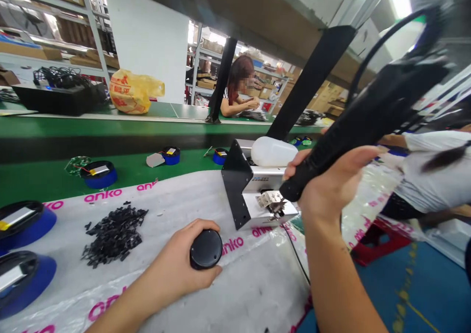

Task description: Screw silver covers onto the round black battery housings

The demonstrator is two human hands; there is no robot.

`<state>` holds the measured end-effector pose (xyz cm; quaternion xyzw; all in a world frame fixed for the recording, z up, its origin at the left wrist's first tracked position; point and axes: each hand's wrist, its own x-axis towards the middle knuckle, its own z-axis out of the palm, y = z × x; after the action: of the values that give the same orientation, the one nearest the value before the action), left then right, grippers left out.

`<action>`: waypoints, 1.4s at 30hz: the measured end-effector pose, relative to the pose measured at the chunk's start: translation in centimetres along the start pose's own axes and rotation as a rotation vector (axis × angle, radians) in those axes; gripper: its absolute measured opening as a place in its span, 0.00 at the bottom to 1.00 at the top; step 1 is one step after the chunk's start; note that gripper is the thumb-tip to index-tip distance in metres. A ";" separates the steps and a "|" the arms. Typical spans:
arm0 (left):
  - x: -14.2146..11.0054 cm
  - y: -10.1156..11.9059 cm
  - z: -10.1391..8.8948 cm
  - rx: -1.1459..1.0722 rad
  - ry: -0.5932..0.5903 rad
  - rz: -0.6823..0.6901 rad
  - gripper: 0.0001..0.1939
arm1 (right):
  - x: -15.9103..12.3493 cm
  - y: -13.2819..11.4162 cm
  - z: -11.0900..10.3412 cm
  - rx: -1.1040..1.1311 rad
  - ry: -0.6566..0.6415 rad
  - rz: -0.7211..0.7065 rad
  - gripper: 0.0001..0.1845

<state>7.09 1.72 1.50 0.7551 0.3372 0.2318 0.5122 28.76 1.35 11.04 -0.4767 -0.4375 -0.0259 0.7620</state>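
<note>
My left hand [184, 264] is wrapped round a small round black part [206, 248] that rests on the plastic sheet [253, 284] printed with pink letters. My right hand [331, 186] grips the black handle of a corded electric screwdriver [368, 112], which slants up to the right. Its lower tip hangs just above the metal feeder machine [257, 195] with a white bottle [272, 151] on top. A heap of small black pieces [114, 235] lies left of my left hand.
Blue round holders [25, 222] with black parts stand on the green belt [55, 176] at the left and further back. A yellow bag [134, 92] sits beyond. One person sits across the line; another in white is at the right beside a red stool [379, 240].
</note>
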 end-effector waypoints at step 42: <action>-0.3 -0.4 0.1 -0.116 0.006 0.075 0.25 | -6.7 -7.6 3.6 0.414 -0.175 0.323 0.33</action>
<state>6.88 1.54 1.06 0.7357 0.2961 0.2723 0.5450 18.85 -2.63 12.29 -0.3751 -0.4158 0.2273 0.7967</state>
